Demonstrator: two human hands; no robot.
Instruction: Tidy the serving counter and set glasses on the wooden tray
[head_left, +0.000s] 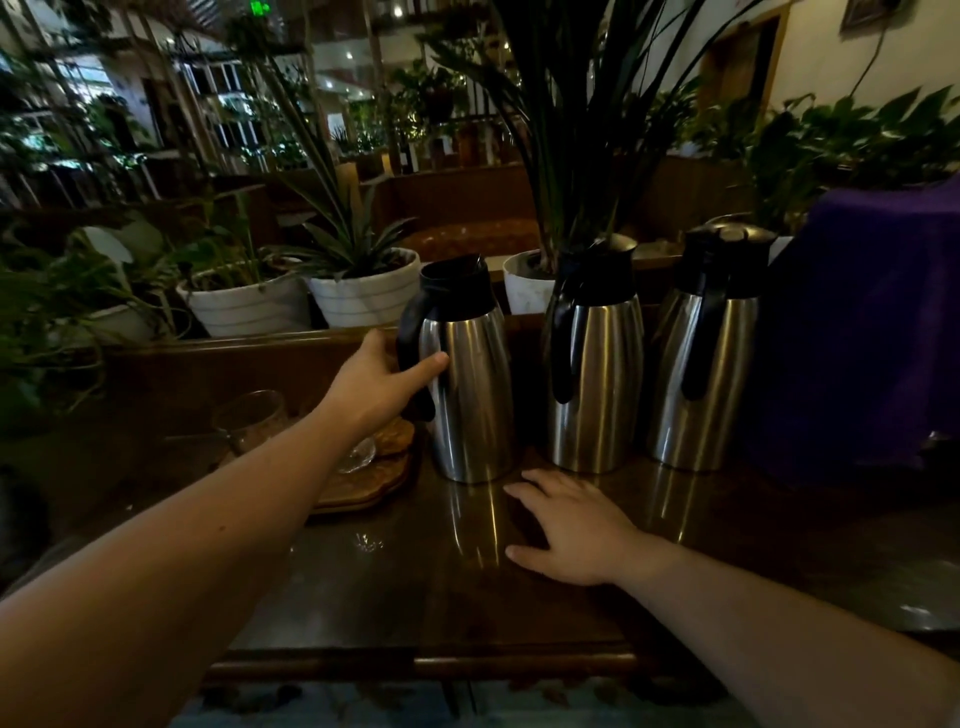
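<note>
Three steel jugs with black lids and handles stand in a row on the dark wooden counter (395, 587). My left hand (382, 379) is wrapped around the black handle of the left jug (470, 395), thumb lying on the steel body. The middle jug (597, 374) and the right jug (709, 364) stand untouched. My right hand (569, 530) rests flat on the counter in front of the jugs, fingers spread, holding nothing. A wooden tray (363, 488) lies left of the jugs, partly hidden by my left forearm. A clear glass (252, 421) stands on it, and another glass piece (358, 452) shows beside my arm.
White plant pots (363, 296) line a ledge behind the counter. Something draped in purple cloth (872, 332) stands at the right end, close to the right jug. The counter's front edge (415, 662) runs below my arms.
</note>
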